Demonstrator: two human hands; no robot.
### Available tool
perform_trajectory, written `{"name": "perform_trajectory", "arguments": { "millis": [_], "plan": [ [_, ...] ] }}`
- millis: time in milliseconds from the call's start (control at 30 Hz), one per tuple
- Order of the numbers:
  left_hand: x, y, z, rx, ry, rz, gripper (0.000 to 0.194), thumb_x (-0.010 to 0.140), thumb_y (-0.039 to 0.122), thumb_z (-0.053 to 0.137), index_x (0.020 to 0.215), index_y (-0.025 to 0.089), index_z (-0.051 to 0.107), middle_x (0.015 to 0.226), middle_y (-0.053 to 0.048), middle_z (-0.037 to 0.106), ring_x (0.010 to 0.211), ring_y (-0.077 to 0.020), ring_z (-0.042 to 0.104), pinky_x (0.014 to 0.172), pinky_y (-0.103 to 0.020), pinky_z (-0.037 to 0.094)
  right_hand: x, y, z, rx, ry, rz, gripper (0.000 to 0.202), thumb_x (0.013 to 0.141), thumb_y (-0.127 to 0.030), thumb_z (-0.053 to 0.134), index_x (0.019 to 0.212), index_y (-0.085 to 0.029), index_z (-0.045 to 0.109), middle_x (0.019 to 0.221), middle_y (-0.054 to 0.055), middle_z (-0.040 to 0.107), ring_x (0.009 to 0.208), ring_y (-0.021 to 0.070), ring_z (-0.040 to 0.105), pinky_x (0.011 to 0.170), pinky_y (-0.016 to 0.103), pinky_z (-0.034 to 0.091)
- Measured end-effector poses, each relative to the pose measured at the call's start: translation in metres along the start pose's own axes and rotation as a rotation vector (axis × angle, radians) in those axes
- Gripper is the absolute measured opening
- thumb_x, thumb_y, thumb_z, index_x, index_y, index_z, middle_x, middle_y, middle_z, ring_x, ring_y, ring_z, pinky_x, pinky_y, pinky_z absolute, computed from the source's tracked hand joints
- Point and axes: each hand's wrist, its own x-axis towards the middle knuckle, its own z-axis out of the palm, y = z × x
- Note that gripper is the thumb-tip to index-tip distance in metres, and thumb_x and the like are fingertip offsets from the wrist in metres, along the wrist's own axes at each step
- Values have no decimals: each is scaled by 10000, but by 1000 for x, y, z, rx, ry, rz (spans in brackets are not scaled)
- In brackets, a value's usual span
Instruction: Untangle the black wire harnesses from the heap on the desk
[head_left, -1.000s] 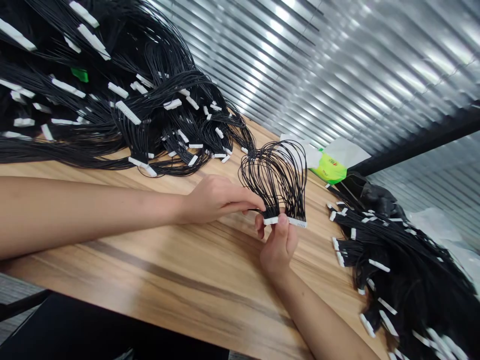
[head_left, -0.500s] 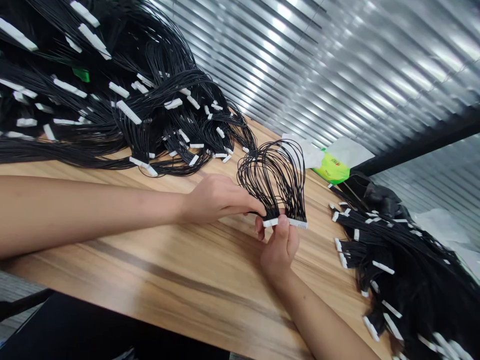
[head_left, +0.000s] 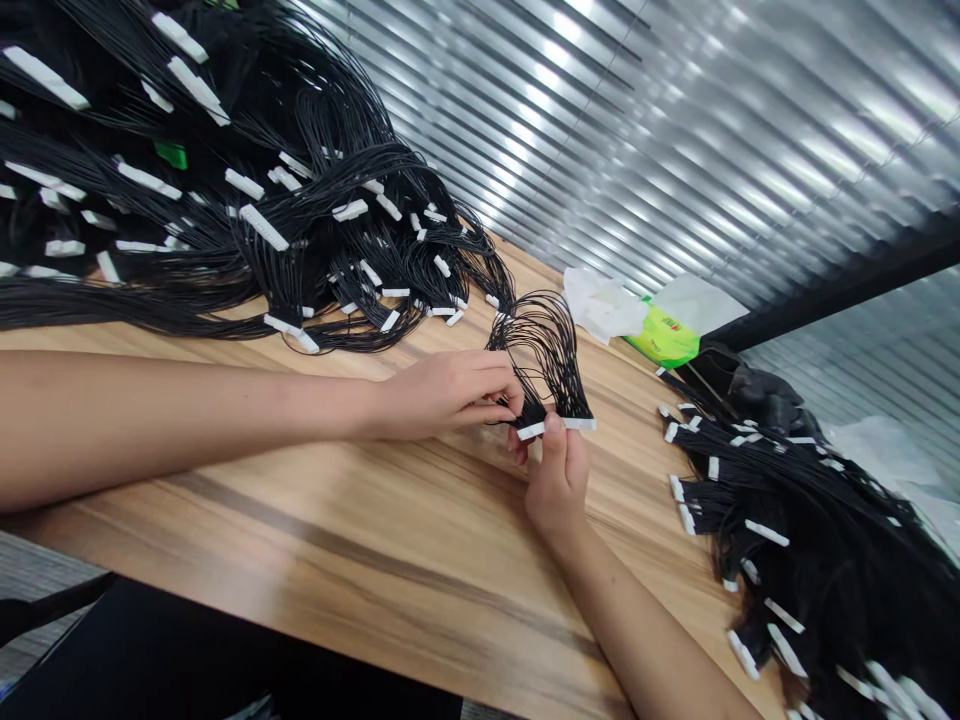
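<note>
Black wire bundle [head_left: 559,345] with a white plastic connector strip [head_left: 579,424] along its near end is up in the person's hands, over the wood-grain bench [head_left: 390,530]. Its many thin wires arch away from the strip in loose loops, towards the far edge of the bench. The right hand [head_left: 556,475] grasps the strip near its middle, thumb on the near face; the thumb covers part of it, so I cannot tell whether it is one piece or two end to end. The left hand [head_left: 454,393] has its fingers drawn together at the wires by the strip's left end, but from here I cannot tell whether they pinch one.

Over on the left, a large tangled heap of black wires [head_left: 337,180] with white connectors covers the far part of the bench. On the right lies another pile of black wires with white ends [head_left: 832,550]. Between the two, near the corrugated silvery wall covering [head_left: 600,130], sit crumpled white plastic [head_left: 600,303] and a bright green and yellow packet [head_left: 666,335].
</note>
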Motion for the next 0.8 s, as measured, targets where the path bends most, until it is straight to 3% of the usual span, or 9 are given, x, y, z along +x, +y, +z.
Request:
{"name": "perform_trajectory", "arguments": {
  "millis": [300, 567, 800],
  "plan": [
    [2, -1, -1, -142, -117, -103, 106, 922, 244, 520, 902, 164, 588, 896, -20, 579, 754, -98, 518, 662, -190, 383, 1, -1, 2, 104, -2, 56, 369, 949, -467, 424, 740, -200, 570, 592, -23, 554, 522, 124, 491, 482, 266, 366],
    [-3, -10, 3, -133, 126, 90, 154, 908, 262, 560, 926, 182, 690, 894, -48, 649, 829, -111, 603, 747, -192, 441, 0, -3, 2, 105, -19, 49, 372, 957, -454, 411, 733, -201, 565, 598, -18, 568, 524, 120, 492, 487, 260, 371],
    [0, -7, 1, -118, -37, 1, 157, 928, 282, 517, 919, 172, 628, 887, -36, 589, 792, -110, 541, 705, -194, 409, -1, -3, 3, 119, 19, 100, 366, 921, -501, 457, 747, -201, 574, 584, -22, 559, 521, 128, 502, 468, 259, 357]
  ]
}}
